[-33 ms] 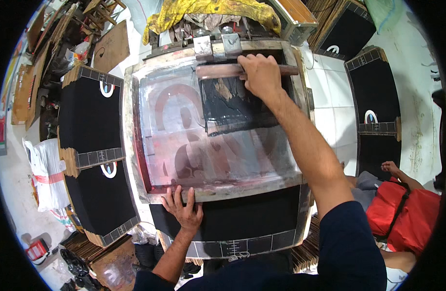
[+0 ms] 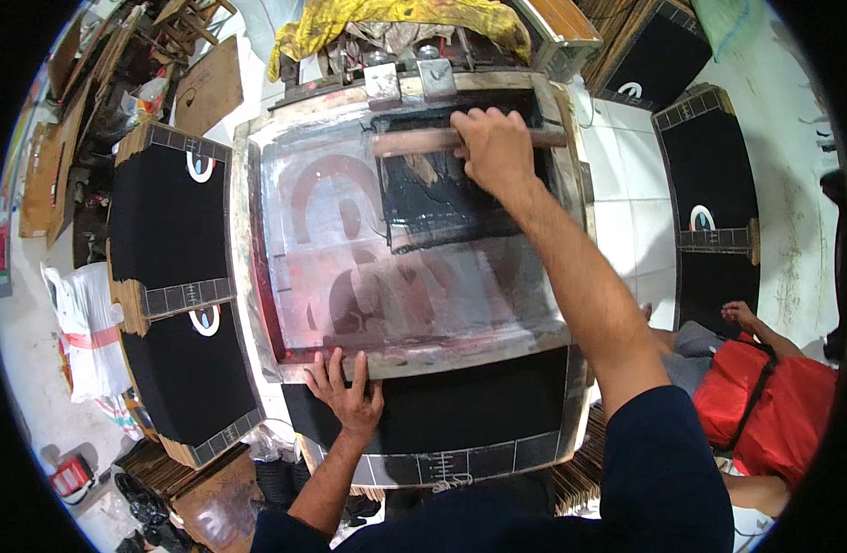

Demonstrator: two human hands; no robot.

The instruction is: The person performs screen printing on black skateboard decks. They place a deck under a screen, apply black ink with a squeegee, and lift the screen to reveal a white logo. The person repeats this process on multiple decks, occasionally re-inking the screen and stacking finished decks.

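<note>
A wooden-framed printing screen [image 2: 525, 354] lies before me over a board covered in black fabric [image 2: 470, 401]. My right hand [image 2: 499, 147] is wrapped around the wooden handle of a squeegee [image 2: 410, 141], which lies crosswise on the mesh near the far right. Wet black ink [image 2: 460, 203] spreads on the mesh beside and below the squeegee; its blade is hidden. Spread fingers of my left hand [image 2: 348, 389] rest on the screen's near edge, left of the middle, holding nothing. Reddish-brown curved shapes [image 2: 322, 189] show in the mesh.
Boards with black fabric and small white prints stand left [image 2: 170, 217] and right [image 2: 709, 170]. Two metal clamps [image 2: 436, 79] hold the screen's far edge, with a yellow cloth [image 2: 396, 13] behind. Another person in a red top [image 2: 764, 392] sits at the lower right.
The squeegee and my right hand have shifted slightly nearer to me over the mesh. My left hand stays on the near edge, and the whole view has tilted a little.
</note>
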